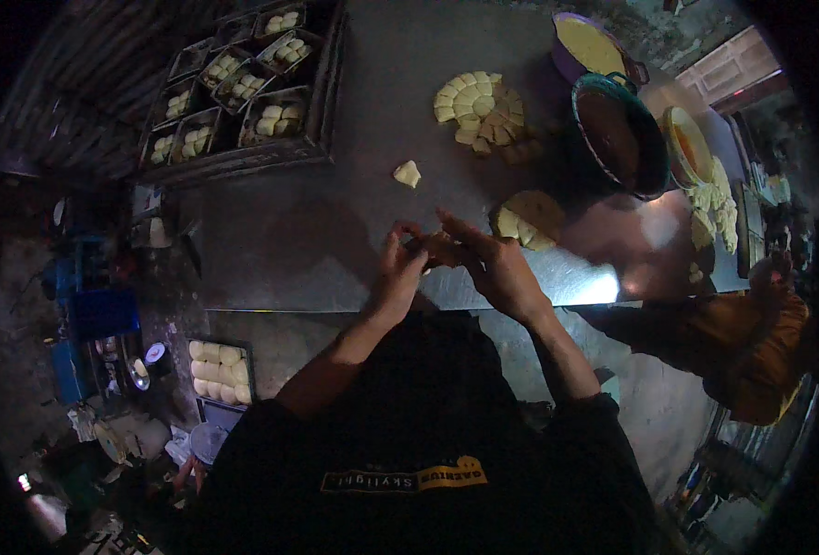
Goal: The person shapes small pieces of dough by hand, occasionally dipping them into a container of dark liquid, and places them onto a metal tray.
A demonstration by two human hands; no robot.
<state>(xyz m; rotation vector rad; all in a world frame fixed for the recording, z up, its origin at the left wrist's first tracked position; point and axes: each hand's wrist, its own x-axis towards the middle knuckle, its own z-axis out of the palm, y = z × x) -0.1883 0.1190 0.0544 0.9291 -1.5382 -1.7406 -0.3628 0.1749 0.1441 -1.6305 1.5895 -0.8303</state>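
Above the near part of the metal table, my left hand (397,277) and my right hand (504,276) meet with their fingertips together. A small pale bit of dough (426,272) shows between them, mostly covered by my fingers. Both hands look closed around it. Just beyond my hands, a loose piece of dough (408,173) lies by itself on the table. A round slab of dough (528,220), part pale and part in brown shadow, sits right of my right hand. Farther off lies a larger round of dough (468,96) cut into several pieces.
At the far left stands a wooden tray (322,139) of tins holding dough balls. A purple basin (569,67), a green basin (652,153) and a yellowish tub (676,139) crowd the right, near dough strips (719,203). A person in brown clothing (752,342) is at right.
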